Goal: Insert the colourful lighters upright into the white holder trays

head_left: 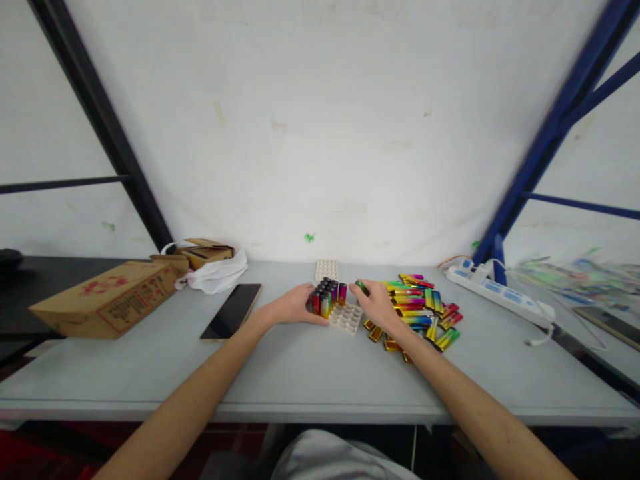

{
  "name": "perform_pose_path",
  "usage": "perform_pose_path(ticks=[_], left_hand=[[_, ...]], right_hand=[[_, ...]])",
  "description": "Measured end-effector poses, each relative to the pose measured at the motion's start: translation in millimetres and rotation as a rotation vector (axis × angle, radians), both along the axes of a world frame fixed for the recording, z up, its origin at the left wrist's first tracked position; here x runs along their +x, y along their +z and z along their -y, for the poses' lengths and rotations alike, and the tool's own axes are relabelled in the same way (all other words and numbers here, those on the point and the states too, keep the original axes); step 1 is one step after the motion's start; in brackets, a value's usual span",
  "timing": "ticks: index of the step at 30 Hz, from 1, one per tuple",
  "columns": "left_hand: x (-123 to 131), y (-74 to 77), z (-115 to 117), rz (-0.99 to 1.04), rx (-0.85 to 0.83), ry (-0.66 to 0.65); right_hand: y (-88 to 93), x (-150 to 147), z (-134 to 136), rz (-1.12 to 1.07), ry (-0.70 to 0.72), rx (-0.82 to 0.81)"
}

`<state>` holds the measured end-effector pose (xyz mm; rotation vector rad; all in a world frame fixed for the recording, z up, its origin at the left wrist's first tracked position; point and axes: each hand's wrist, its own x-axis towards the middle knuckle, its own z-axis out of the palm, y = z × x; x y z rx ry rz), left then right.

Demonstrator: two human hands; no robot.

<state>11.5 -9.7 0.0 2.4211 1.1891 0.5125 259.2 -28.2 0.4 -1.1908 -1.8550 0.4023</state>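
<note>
A white tray with rows of round holes (346, 319) lies at the table's middle. Shiny rainbow-coloured tubes with dark tops (326, 297) stand upright in its left part, close together. My left hand (296, 305) grips the tray's left side, thumb at the front and fingers behind, next to the standing tubes. Just right of the tray, my right hand (376, 303) is closed on one tube with a green side and dark end (362, 287), held tilted above the table. Beside and partly behind that hand lies a loose pile of similar tubes (413, 302).
Behind the tray lies a second white holed tray (327, 269). A black phone (231, 312) lies left of my left hand. Farther left are a cardboard box (117, 293) and a white plastic bag (215, 275). A power strip (500, 291) with cables sits at the right.
</note>
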Motion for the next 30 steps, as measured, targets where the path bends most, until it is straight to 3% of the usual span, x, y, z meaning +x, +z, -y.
perform_pose_path(ticks=[13,19,25,30], left_hand=[[-1.0,-2.4,-1.3,-0.003,-0.002,0.015],[-1.0,-1.5,-0.5,0.003,-0.004,0.001],[-0.7,-0.8,-0.6,-0.032,0.009,-0.001],[-0.7,-1.7,-0.7,-0.015,0.006,0.017]], right_hand=[[5.0,1.1,3.8,0.063,0.002,0.071],[7.1,3.0,7.6,0.06,0.086,0.042],[8.0,5.5,5.2,0.194,0.115,0.24],[4.8,6.2,4.2,0.218,0.196,0.166]])
